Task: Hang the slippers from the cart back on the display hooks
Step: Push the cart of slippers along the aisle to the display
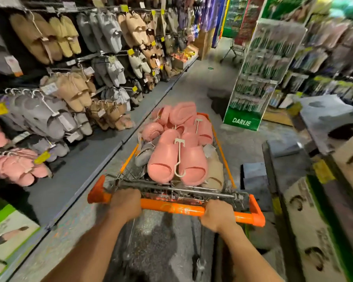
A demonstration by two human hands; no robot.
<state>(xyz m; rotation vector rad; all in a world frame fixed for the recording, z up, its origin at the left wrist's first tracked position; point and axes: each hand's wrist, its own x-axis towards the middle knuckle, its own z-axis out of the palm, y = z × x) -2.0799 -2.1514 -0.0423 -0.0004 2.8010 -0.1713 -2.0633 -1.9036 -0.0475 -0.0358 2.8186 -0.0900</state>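
Both my arms reach forward from the near edge, bare forearms converging slightly toward the far side, wrists roughly straight. My left hand (125,202) sits knuckles-up with fingers curled over and around the left part of the orange cart handle (171,208), thumb hidden underneath. My right hand (217,215) grips the same bar further right in the same overhand wrap, back of the hand facing up, fingertips out of sight on the far side of the bar; the two hands are well apart, with bare handle between them.
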